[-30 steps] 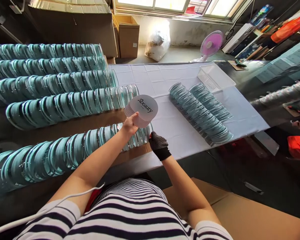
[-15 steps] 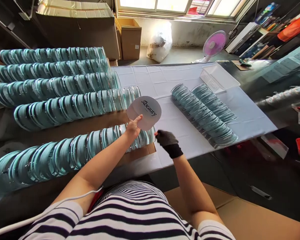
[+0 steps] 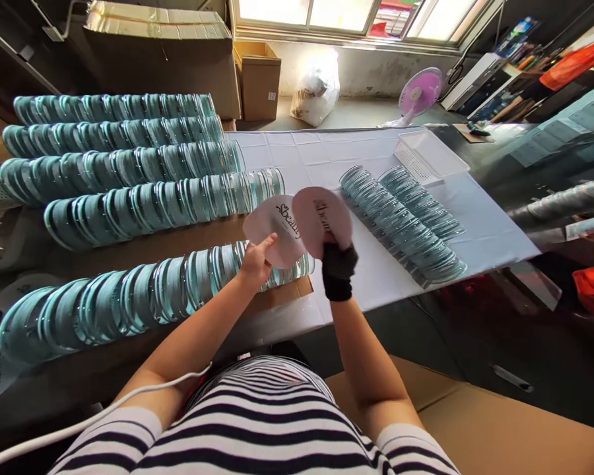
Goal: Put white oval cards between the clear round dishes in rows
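My bare left hand [image 3: 257, 264] grips a pale round sheet [image 3: 262, 221] printed with dark "beauty" lettering, thumb on top. Whether it is one sheet or a thin stack, I cannot tell. A second pale round sheet [image 3: 313, 214], its print blurred, is held at its lower edge by my right hand [image 3: 339, 260], which wears a dark glove. That sheet overlaps the right side of the first. Beneath my left hand runs the nearest row of round glass-like discs [image 3: 173, 290] standing on edge. Two shorter rows of discs [image 3: 400, 224] lie on the white-covered table [image 3: 366, 284].
More disc rows [image 3: 129, 165] fill the left side. A white perforated basket [image 3: 428, 158] stands at the table's far right. Beyond are a pink fan [image 3: 420, 91], a filled plastic bag [image 3: 317, 89] and cardboard boxes [image 3: 260, 79]. A white cable [image 3: 103, 412] crosses my left arm.
My right hand has risen and turned upward, and now a round sheet shows in it beside the left one. My left hand has shifted slightly left, still holding its sheet.
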A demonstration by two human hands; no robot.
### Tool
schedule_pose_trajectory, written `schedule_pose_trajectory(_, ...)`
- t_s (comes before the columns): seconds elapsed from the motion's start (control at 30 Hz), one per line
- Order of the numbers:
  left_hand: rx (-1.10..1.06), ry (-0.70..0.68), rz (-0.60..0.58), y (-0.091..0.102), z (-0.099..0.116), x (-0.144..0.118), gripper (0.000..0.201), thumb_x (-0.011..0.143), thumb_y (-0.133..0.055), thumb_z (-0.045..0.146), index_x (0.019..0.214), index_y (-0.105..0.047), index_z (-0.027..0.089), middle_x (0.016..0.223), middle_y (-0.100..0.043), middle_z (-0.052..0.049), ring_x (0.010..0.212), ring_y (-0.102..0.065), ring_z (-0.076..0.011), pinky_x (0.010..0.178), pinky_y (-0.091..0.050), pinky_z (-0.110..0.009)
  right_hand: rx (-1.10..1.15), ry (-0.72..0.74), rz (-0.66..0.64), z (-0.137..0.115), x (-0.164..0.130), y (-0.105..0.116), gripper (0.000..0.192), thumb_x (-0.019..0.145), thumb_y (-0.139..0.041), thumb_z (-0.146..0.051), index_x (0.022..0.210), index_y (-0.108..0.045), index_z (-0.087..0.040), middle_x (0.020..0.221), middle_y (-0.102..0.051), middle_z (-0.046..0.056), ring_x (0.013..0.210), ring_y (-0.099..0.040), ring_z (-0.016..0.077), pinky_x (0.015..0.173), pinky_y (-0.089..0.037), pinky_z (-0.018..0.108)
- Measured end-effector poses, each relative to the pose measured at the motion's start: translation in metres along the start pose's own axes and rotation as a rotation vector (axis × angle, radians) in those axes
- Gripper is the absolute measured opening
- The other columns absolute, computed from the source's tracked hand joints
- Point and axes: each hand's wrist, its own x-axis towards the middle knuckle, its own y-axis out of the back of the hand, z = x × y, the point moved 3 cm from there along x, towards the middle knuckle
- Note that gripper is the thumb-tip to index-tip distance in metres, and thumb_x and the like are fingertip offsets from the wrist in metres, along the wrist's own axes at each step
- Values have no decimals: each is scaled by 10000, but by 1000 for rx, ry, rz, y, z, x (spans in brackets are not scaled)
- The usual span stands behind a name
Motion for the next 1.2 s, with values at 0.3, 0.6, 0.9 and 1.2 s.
schedule_pose_trajectory(0.3, -147, 89, 46, 2, 16, 42, 340, 859, -610, 119, 1192, -636, 181, 1247, -679, -69, 1234, -585, -226, 1051, -482, -398, -450, 189, -323, 51, -98, 13, 372, 966, -361, -397, 951, -666, -185, 751, -696, 89, 654, -619, 179, 571, -342, 245)
schedule_pose_trajectory(0.6, -144, 55, 49, 4, 14, 40, 323, 842, -623, 95, 1153, -651, 180, 1193, -705, -65, 1211, -602, -203, 1026, -497, -350, -482, 166, -475, 5, -56, -47, 324, 978, -403, -440, 1133, -530, -186, 854, -719, 63, 771, -692, 207, 586, -356, 262)
schedule_pose_trajectory(0.9, -139, 69, 39, 8, 13, 40, 359, 813, -661, 88, 1155, -651, 199, 1229, -689, -63, 1238, -582, -222, 1043, -488, -382, -197, 178, -419, 18, -76, -41, 247, 989, -422, -393, 1024, -604, -230, 937, -724, 10, 831, -679, 151, 685, -399, 225)
schedule_pose_trajectory(1.2, -125, 57, 25, 5, 12, 39, 403, 811, -652, 50, 1180, -648, 210, 1216, -696, -50, 1253, -571, -226, 1067, -472, -387, -418, 221, -473, 8, -54, -70, 269, 989, -381, -312, 1075, -618, -216, 941, -720, 60, 834, -680, 179, 681, -410, 244)
